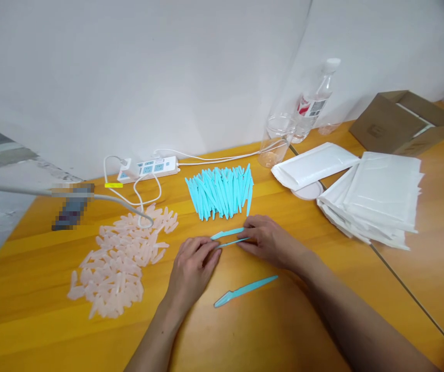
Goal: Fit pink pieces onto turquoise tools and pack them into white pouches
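Head view: a thin turquoise stick (233, 243), turned edge-on, runs between the two hands just above the middle of the table's near part. The left hand (193, 261) pinches its left end between thumb and finger; the right hand (263, 238) pinches its right end. Just behind it, a second stick (227, 233) shows its flat side, its ends near the fingertips; whether it too is gripped, I cannot tell. Nearer the front lies a loose stick (251, 284), smooth and plastic-looking, with a broad slanted head and tapering handle. Behind the hands, a dense pile (220, 192) of matching sticks lies mostly side by side. To the left spread translucent pale pink pieces (117, 268), small and tapered, on the glossy wood-grained table (284, 330). Beyond are a white power strip (160, 167) and cable (160, 194). Rightward sit glossy white padded envelopes (386, 186), a clear jar (275, 139), a clear bottle (315, 106) whose red, white and dark label is unreadable, and a brown cardboard box (380, 121) with faint, illegible print.
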The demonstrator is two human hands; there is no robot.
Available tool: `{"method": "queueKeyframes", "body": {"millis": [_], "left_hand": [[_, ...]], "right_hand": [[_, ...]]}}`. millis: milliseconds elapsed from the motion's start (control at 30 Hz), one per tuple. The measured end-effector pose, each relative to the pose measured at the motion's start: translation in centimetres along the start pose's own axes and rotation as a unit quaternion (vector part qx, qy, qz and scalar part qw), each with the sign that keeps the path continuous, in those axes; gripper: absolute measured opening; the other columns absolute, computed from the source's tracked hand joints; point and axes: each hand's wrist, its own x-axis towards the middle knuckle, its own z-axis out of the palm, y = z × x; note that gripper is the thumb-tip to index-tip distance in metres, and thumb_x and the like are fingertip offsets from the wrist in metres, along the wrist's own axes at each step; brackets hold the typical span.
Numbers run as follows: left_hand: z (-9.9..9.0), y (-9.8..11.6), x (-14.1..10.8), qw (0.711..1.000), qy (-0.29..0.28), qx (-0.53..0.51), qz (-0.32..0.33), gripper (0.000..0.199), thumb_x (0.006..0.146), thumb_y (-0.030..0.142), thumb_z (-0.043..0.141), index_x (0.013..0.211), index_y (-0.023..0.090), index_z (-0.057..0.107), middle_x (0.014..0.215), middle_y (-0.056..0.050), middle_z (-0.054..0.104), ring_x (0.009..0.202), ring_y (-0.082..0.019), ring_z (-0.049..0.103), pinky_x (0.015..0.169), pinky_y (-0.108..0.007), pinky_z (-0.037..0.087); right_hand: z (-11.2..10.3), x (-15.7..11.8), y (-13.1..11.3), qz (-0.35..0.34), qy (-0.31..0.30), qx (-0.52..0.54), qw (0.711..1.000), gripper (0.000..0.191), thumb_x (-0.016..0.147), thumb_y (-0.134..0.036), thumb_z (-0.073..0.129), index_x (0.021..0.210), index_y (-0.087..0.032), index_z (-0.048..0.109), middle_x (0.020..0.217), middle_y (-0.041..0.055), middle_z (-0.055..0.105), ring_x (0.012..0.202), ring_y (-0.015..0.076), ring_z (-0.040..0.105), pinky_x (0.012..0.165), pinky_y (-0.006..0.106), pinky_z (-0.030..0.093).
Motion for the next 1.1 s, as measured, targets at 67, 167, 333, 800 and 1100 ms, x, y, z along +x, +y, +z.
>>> {"method": "queueKeyframes", "body": {"millis": [67,167,333,800,1100], "left_hand": [[0.0,-0.3,-0.1,1.0,-0.008,-0.001,-0.001,0.017,0.096,0.026,0.06,0.108,0.024,0.072,0.1,-0.008,0.07,0.096,-0.022,0.063,0.085,-0.038,0.051],[-0.2,-0.4,-0.2,0.999,-0.028,-0.02,-0.014,0.017,0.097,0.027,0.058,0.107,0.024,0.071,0.098,-0.008,0.068,0.094,-0.021,0.063,0.084,-0.037,0.051],[-0.4,-0.3,-0.4,1.0,-0.01,-0.007,-0.021,0.024,0.098,0.029,0.057,0.119,0.024,0.068,0.101,-0.009,0.065,0.094,-0.022,0.061,0.084,-0.037,0.051],[0.1,-0.3,0.4,0.999,0.021,0.009,-0.037,0.021,0.094,0.032,0.061,0.111,0.022,0.071,0.091,-0.006,0.062,0.086,-0.02,0.061,0.077,-0.032,0.05],[-6.5,-3.0,-1.0,0.987,0.066,0.054,-0.138,0.026,0.092,0.046,0.06,0.093,0.023,0.074,0.091,-0.003,0.068,0.08,-0.017,0.064,0.071,-0.027,0.05]], "right_hand": [[-0.1,0.0,0.0,0.002,0.002,-0.012,1.0,0.015,0.091,-0.027,0.067,0.094,-0.018,0.079,0.086,0.0079,0.066,0.08,0.0194,0.06,0.076,0.03,0.044],[-0.3,0.0,-0.2,0.01,-0.01,0.011,1.0,0.016,0.092,-0.024,0.066,0.1,-0.017,0.078,0.088,0.0077,0.067,0.079,0.018,0.062,0.074,0.028,0.044],[-0.5,0.0,-0.4,0.011,-0.007,0.011,1.0,0.015,0.092,-0.022,0.064,0.092,-0.018,0.078,0.083,0.0063,0.065,0.076,0.0164,0.06,0.07,0.027,0.043],[0.0,0.1,0.0,0.008,0.032,-0.016,0.999,0.017,0.091,-0.022,0.064,0.102,-0.018,0.076,0.084,0.0081,0.064,0.081,0.0202,0.059,0.073,0.031,0.046],[-0.7,2.3,1.9,0.295,0.142,-0.052,0.944,0.034,0.091,-0.044,0.06,0.098,-0.012,0.071,0.091,0.0124,0.073,0.082,0.0237,0.066,0.073,0.032,0.046]]}}
